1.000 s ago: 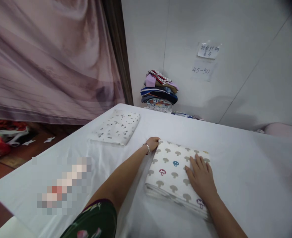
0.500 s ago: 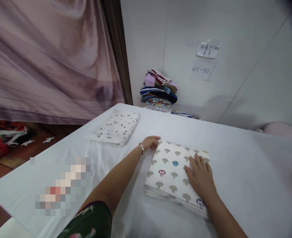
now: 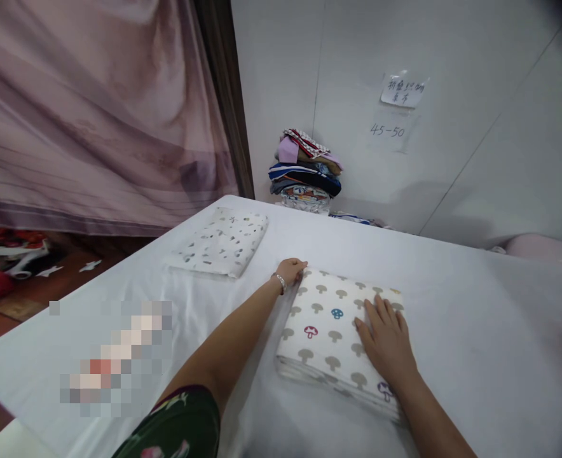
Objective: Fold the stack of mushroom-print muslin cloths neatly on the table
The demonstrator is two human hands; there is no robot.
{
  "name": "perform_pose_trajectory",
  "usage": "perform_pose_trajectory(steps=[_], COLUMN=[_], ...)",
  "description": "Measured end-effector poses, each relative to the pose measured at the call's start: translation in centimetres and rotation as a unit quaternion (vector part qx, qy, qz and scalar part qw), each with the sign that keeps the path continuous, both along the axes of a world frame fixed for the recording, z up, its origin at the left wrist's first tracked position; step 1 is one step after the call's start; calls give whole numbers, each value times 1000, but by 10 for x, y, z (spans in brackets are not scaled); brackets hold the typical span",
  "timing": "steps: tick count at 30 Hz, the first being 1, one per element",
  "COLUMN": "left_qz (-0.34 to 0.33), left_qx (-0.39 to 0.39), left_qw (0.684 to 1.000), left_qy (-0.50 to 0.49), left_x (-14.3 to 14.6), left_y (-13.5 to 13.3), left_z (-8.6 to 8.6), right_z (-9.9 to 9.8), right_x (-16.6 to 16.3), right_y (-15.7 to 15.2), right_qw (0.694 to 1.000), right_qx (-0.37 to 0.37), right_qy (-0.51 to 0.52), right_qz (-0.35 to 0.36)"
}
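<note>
A folded mushroom-print cloth [image 3: 326, 321] lies on a white-covered table [image 3: 476, 356]. The right hand [image 3: 386, 337] rests flat on it, fingers spread; the left hand's [image 3: 291, 271] fingertips are at its far left corner, pinching or not, I cannot tell. Even palm pressure and squared edges would serve best. Two hands, one mushroom-print cloth, one small-motif folded cloth [image 3: 226, 242], one tall fabric stack [image 3: 304, 172], two wall notes [image 3: 402, 100].

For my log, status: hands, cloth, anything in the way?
Left hand at far-left corner of mushroom-print cloth; right hand flat on top. Cloth folded. Second cloth apart, left, not in the way.
</note>
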State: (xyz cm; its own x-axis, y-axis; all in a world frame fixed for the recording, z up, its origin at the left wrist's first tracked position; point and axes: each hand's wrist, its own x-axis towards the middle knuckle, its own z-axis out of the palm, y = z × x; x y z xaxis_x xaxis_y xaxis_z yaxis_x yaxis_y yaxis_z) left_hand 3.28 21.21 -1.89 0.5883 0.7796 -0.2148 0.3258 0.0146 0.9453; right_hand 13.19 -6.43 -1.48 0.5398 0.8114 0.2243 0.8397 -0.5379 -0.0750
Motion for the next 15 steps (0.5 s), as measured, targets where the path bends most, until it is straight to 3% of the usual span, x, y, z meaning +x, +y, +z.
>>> perform_pose_trajectory(steps=[10,15], left_qz=[44,-20], left_qx=[1,1], left_qw=[999,1000], left_qy=[9,6], left_x=[-2,-4], left_y=[4,3], left_z=[4,5], right_z=[0,0], right_x=[0,0], right_y=[0,0], right_qw=[1000,1000], right_qx=[2,2], right_qy=[1,1], right_qz=[1,-1])
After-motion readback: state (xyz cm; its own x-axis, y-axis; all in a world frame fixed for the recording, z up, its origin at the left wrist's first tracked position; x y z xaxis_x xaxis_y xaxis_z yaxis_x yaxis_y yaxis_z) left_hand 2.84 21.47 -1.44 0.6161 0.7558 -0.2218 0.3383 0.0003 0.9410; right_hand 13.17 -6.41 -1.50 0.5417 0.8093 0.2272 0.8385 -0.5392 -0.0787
